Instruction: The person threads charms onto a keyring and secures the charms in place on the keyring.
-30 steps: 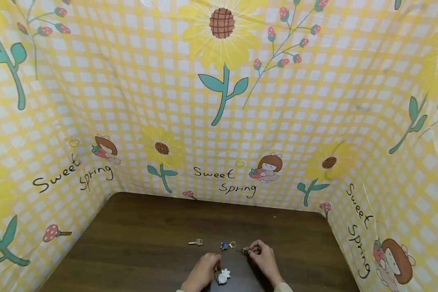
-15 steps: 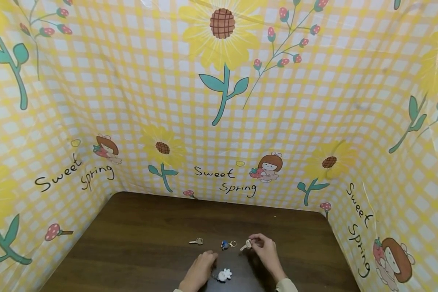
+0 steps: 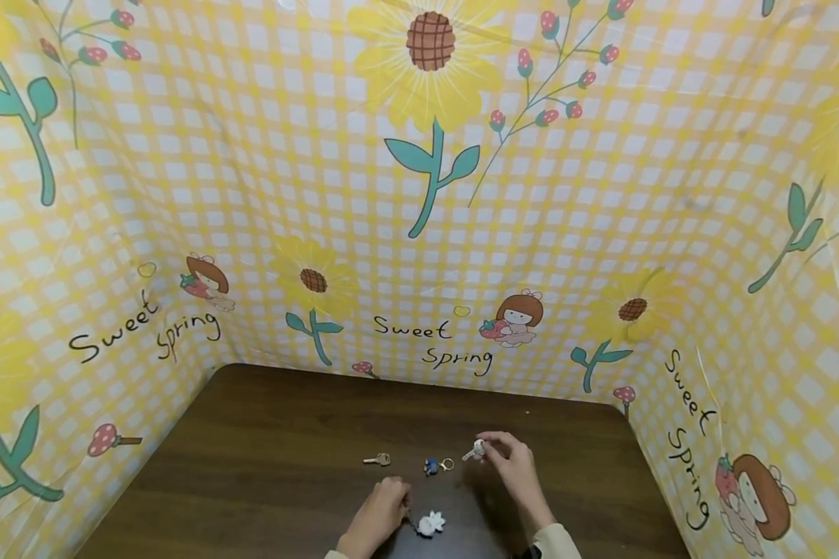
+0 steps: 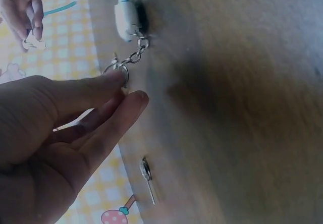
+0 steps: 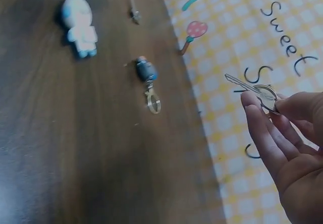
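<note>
My left hand (image 3: pixel 379 512) pinches the metal ring (image 4: pixel 124 73) of a keychain between thumb and fingertips. From that ring a short chain (image 4: pixel 135 57) runs to a white figure charm (image 3: pixel 430 524) with light blue tips, which lies on the table. Farther right, my right hand (image 3: pixel 519 470) holds a silver key (image 5: pixel 242 84) by its head, raised over the table. A metal ring (image 5: pixel 272 89) shows at the key's head, between thumb and fingers; the fingers partly hide where they meet. The key's blade points away from the fingertips.
A blue figure keychain (image 3: pixel 430 466) with a gold-coloured clasp ring (image 3: pixel 447 464) lies between and beyond the hands. Another key (image 3: pixel 377 460) lies to its left. The dark wooden table (image 3: pixel 266 435) is enclosed by a yellow checked cloth (image 3: pixel 363 194) at the back and sides.
My right hand has lifted the key and moved away from me, its blade now showing clearly. My left hand has shifted slightly left with the ring, drawing the chain out from the white figure.
</note>
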`<state>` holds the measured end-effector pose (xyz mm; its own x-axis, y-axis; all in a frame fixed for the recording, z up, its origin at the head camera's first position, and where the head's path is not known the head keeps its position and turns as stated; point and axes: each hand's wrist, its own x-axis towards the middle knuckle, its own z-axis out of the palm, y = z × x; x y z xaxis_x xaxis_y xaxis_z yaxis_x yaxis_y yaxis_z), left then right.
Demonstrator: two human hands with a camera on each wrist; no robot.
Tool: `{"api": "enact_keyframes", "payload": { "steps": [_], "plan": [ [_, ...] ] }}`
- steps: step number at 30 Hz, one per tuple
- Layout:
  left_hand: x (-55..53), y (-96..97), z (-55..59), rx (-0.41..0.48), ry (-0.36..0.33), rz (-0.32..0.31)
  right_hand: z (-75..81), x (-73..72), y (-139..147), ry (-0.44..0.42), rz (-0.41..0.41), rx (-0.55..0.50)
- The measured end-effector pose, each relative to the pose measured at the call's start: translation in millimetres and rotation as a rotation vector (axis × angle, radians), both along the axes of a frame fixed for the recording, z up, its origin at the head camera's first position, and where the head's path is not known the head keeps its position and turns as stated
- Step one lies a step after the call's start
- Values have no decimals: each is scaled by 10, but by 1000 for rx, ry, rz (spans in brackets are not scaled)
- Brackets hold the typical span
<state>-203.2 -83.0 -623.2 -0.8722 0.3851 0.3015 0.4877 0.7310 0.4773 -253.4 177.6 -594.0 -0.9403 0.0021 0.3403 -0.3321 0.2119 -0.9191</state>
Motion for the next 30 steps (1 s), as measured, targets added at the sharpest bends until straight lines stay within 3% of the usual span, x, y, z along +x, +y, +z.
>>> {"api": "enact_keyframes", "payload": {
  "steps": [8,16,26,30],
  "plan": [
    [-33,-26,135,72,-48,-38,283,5,5,32,67,1],
    [-54,-32,287,224,-258,-76,439,-34,6,60,84,-40],
    [-32,-26,418,334,-292,-102,538,-13,3,56,95,-49],
    [-16,7,531,414,-302,-115,618,8,-6,47,98,-39]
  ]
}}
